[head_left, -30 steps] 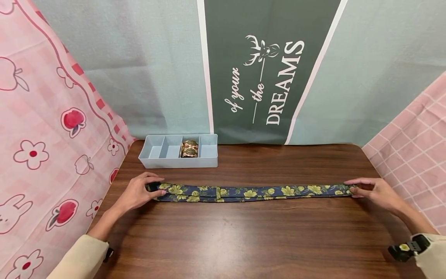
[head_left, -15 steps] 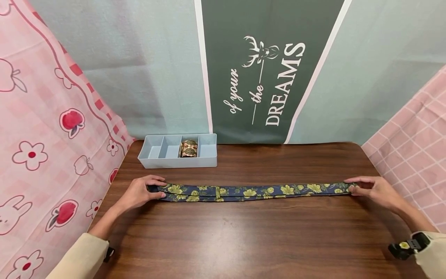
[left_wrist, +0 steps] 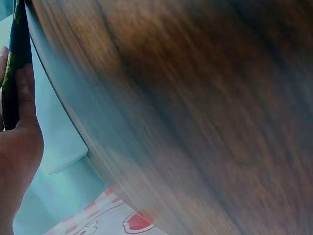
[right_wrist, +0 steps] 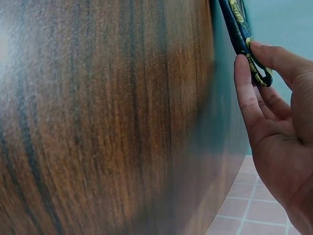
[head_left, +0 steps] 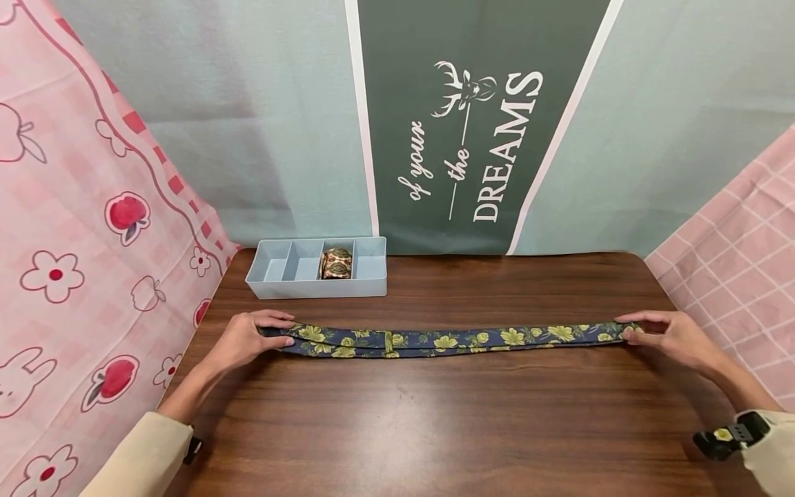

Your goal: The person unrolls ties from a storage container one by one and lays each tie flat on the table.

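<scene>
A navy necktie with yellow flowers stretches left to right across the table in the head view, doubled into a long strip with a keeper loop on its left part. My left hand pinches the left end between thumb and fingers; the left wrist view shows the hand at the frame's edge with the dark cloth between its fingers. At the opposite end, my right hand pinches the tie's folded tip. That fold shows as a rounded loop between thumb and fingers in the right wrist view.
A pale blue divided box stands at the back left of the brown wooden table. One compartment holds a rolled patterned tie. Hanging cloths surround the table: a green-grey one behind, pink ones at both sides.
Both hands keep their pinch on the tie's ends. The tie and hands have barely shifted, the right end rising very slightly in the head view.
</scene>
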Motion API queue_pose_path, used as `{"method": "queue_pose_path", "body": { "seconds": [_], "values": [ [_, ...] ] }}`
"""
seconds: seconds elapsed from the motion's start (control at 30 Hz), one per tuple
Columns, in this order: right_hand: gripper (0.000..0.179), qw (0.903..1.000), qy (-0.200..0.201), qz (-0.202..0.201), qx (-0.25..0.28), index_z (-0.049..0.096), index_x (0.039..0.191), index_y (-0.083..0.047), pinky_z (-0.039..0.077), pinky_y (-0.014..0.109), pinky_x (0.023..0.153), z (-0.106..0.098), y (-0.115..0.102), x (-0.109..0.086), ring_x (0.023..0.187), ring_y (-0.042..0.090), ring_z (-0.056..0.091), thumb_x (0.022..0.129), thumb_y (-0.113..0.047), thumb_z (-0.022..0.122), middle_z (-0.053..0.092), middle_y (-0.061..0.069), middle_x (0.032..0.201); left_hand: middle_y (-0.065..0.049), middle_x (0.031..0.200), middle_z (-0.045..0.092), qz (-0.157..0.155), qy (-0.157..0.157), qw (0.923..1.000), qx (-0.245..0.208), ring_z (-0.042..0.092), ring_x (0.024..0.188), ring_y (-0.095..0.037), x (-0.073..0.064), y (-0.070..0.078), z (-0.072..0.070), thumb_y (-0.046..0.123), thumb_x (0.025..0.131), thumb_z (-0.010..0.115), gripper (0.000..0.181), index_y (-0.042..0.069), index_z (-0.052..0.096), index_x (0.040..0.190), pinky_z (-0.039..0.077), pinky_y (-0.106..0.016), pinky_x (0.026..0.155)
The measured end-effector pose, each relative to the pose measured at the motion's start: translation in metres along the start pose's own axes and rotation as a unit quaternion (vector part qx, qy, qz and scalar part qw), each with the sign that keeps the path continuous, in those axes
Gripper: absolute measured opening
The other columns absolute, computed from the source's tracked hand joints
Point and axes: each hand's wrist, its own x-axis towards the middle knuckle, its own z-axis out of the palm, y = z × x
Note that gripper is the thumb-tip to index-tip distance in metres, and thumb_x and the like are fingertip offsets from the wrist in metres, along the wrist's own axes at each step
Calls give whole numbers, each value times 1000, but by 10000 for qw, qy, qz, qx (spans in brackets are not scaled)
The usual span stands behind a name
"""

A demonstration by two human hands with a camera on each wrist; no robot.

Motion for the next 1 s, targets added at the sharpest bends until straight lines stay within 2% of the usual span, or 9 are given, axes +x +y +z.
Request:
{"method": "queue_pose_path", "body": {
  "seconds": [0.1, 0.27, 0.33, 0.43, 0.57, 0.63, 0.83, 1.0],
  "values": [
    [29, 10000, 0, -39, 34, 79, 118, -2, 48, 14, 62, -1, 1, 0, 75, -4, 62, 90, -10, 85, 77, -9, 86, -2, 115, 80, -42, -4, 10000, 42, 73, 112, -28, 2, -1, -1, 17, 81, 94, 26, 10, 87, 105, 42, -5, 88],
    [28, 9999, 69, -71, 82, 79, 116, -4, 41, 22, 53, 0, 2, 0, 64, -2, 52, 89, -9, 86, 60, -8, 66, -2, 115, 80, -162, -43, 9998, -54, 72, 114, -27, 3, -2, -2, 18, 83, 93, 25, 13, 87, 106, 43, -6, 88],
    [28, 9999, 87, -62, 99, 79, 116, -4, 40, 24, 52, -1, 3, 0, 64, -2, 50, 89, -9, 86, 58, -9, 66, -2, 115, 80, -172, -39, 9998, -106, 72, 114, -28, 4, -2, -3, 18, 83, 92, 24, 13, 87, 106, 43, -5, 89],
    [29, 9999, 105, -6, 117, 78, 117, -4, 40, 24, 51, -4, 3, 0, 64, -2, 50, 90, -9, 85, 61, -9, 69, -2, 113, 80, -126, 8, 9998, -149, 72, 115, -29, 5, -2, -4, 16, 84, 92, 21, 13, 87, 105, 43, -4, 90],
    [30, 9994, 22, -41, 357, 77, 120, 0, 48, 16, 58, -8, 2, 2, 71, -2, 66, 91, -5, 83, 76, -6, 79, -1, 111, 81, -1, 128, 9998, -152, 72, 113, -28, 8, 0, -6, 13, 83, 92, 20, 12, 88, 102, 43, -3, 90],
    [31, 9989, -20, -82, 459, 76, 122, 2, 52, 14, 64, -11, 0, 3, 76, 1, 73, 91, -2, 82, 81, 1, 86, -1, 110, 81, 84, 196, 9997, -132, 73, 112, -27, 9, 1, -8, 12, 82, 92, 20, 12, 88, 101, 43, -4, 90],
    [30, 9991, -46, -94, 415, 76, 123, -1, 52, 16, 63, -18, -6, 9, 77, 2, 74, 93, -5, 81, 81, 5, 87, -4, 109, 81, 250, 309, 9992, -105, 73, 110, -23, 15, 3, -12, 10, 82, 92, 20, 11, 88, 102, 44, -4, 88],
    [30, 9981, -79, -204, 572, 75, 123, 1, 54, 19, 61, -21, -10, 18, 78, 7, 77, 94, -2, 79, 81, 6, 87, -4, 110, 81, 231, 385, 9990, -53, 71, 109, -10, 20, 4, -18, 10, 82, 92, 21, 12, 88, 103, 44, -5, 84]
  ]
}}
